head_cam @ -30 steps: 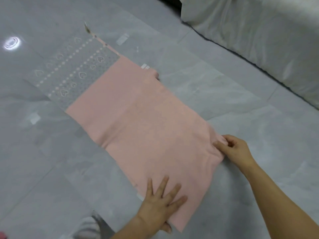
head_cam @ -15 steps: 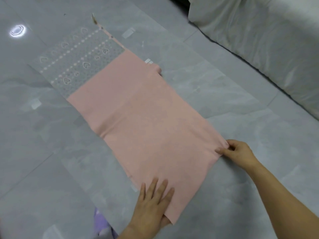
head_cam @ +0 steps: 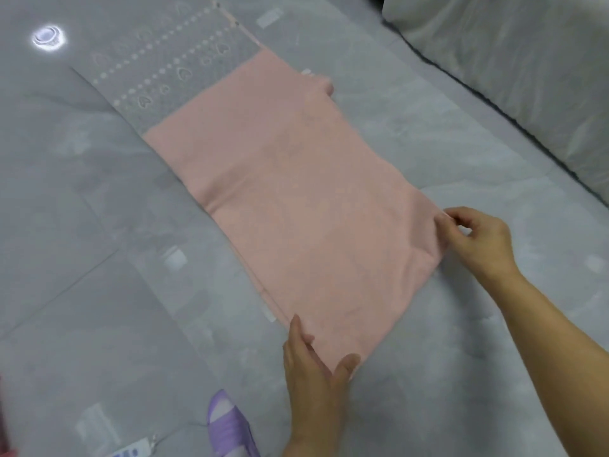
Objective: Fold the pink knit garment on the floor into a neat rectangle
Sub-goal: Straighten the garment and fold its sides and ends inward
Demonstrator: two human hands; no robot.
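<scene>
Both hands have shifted since a moment ago. My left hand (head_cam: 313,367) was pressed flat on the cloth and is now up on its edge at the near corner. My right hand (head_cam: 478,239) has crept along to the very tip of the right corner.

Nearest me, beside a purple slipper (head_cam: 227,423), the left hand grips the near corner of the pink knit garment (head_cam: 296,209). The thumb lies over the cloth and the fingers run up along the left edge. The right hand pinches the other near corner between thumb and forefinger, and its remaining fingers are loosely curled.

The garment lies flat on the grey floor (head_cam: 99,291) as a long strip running away from me. Doubled layers show along its left edge. A soft ridge crosses it past the middle, and a small tab sticks out at the far right.

I judge the next move to be carrying this near edge over toward the far end. To do that well I should:
- lift both corners together and level
- keep the edge taut between my hands so the knit neither sags nor stretches
- catch every layer under my left thumb
- land the edge square across the strip

Beyond the pink, a grey heart-patterned panel (head_cam: 164,70) extends the strip. I cannot tell whether it belongs to the garment.
</scene>
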